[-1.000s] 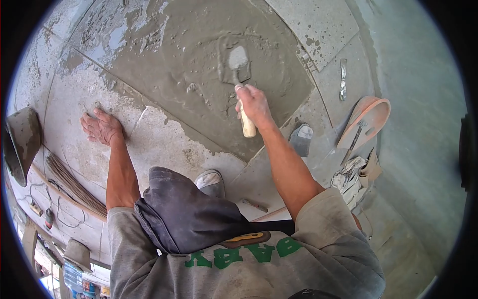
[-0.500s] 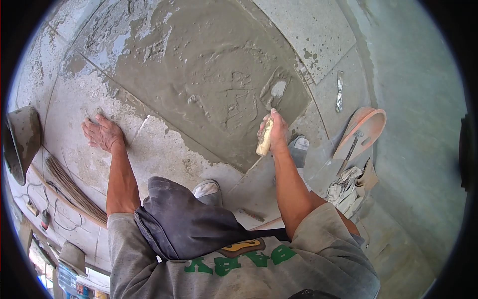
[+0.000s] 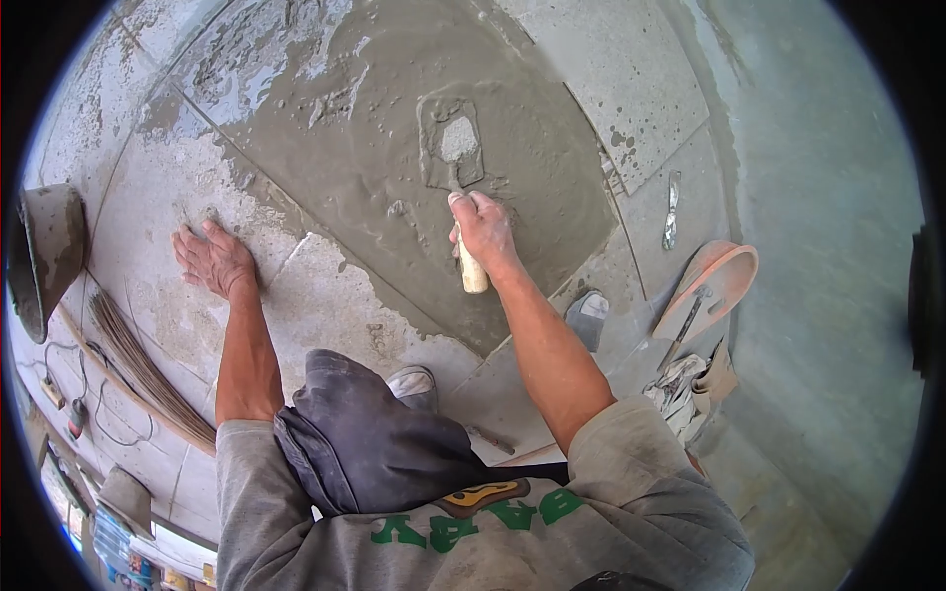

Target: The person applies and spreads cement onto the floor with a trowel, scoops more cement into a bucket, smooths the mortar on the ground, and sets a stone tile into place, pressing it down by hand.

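My right hand (image 3: 482,232) grips the pale handle of a trowel (image 3: 459,140). Its blade lies flat in wet grey cement (image 3: 345,187), smeared over except for a lighter patch at the middle. The cement covers a floor section bounded by straight edges. To the left, my left hand (image 3: 214,260) rests palm down with spread fingers on a pale floor tile (image 3: 296,305), beside the ragged edge of the cement, holding nothing.
A cut orange container (image 3: 711,288) holding a tool stands at right, with crumpled cloth (image 3: 680,389) below it. A narrow metal tool (image 3: 672,210) lies farther up. At left are a bucket (image 3: 49,256), a stick broom (image 3: 148,360) and cords. My shoes (image 3: 588,320) stand near the cement.
My right hand has swept the trowel left and farther away across the cement. My left hand stays planted on the tile, and the view has shifted slightly.
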Tool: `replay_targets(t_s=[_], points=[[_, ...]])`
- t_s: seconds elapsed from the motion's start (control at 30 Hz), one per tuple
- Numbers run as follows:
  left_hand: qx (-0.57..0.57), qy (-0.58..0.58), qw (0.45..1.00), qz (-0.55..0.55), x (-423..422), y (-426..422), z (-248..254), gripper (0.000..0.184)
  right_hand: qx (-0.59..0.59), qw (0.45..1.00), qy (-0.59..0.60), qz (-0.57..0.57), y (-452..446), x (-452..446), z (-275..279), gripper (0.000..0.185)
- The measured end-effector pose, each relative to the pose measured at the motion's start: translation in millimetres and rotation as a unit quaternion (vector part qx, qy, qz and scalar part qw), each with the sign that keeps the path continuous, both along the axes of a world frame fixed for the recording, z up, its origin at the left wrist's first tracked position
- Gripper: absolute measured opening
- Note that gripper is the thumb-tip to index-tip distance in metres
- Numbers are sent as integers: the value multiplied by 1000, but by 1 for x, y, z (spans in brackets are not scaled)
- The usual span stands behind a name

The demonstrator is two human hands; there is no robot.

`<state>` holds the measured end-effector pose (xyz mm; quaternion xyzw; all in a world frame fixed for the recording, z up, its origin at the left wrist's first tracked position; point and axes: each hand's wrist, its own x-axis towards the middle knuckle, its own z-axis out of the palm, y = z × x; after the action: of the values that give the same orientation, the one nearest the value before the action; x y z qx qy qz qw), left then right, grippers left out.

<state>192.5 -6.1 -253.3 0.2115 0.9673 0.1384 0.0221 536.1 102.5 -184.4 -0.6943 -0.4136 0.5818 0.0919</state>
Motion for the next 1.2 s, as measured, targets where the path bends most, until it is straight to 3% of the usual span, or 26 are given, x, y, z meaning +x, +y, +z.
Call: replay_targets(t_s=[0.07,0.13,0.17,0.23,0.33,0.4,0.47,0.57,0.67,0.73,0.87,0.93,0.97,1.03,1.13,1.2], points=[[-8,-2,1000,1,0,1,2,62,1,999,-11,38,-17,10,-1,38],[-19,-2,1000,2,0,1,3,61,86,982,-73,151,-39,29,1,38],[-12,-1,1000,-1,0,2,2,62,82,982,-71,153,-52,39,3,38],[-1,-3,1000,-1,0,1,1,62,18,993,-114,1,-68,54,10,38],[12,-2,1000,-3,1,-1,0,64,-31,997,-58,-49,-48,46,20,47],[4,-5,1000,0,0,-3,0,64,-34,998,-45,-1,-41,34,17,46],[-1,-9,1000,0,-2,2,-1,64,7,988,-55,142,-46,36,8,44],[18,-11,1000,-6,-1,-2,-1,64,-32,975,-109,191,-64,51,32,46],[17,-14,1000,-2,-2,-1,0,64,4,967,-173,189,-97,98,31,45],[18,-14,1000,0,-3,0,0,63,25,962,-256,92,-102,110,32,42],[27,-11,1000,-9,0,-7,-3,62,9,975,-196,101,-83,86,33,41],[36,-7,999,-7,-3,-3,-5,62,68,954,-149,251,-82,69,26,40],[40,-8,999,-10,-4,-5,-5,62,70,954,-150,251,-85,66,23,40],[43,-9,999,-9,-3,-6,-5,61,202,890,-177,368,-92,65,17,40],[42,-5,999,-7,-6,-7,-7,61,150,880,-205,401,-70,75,15,45],[45,2,999,-14,-4,-7,-8,61,184,887,-210,369,-46,78,3,49]])
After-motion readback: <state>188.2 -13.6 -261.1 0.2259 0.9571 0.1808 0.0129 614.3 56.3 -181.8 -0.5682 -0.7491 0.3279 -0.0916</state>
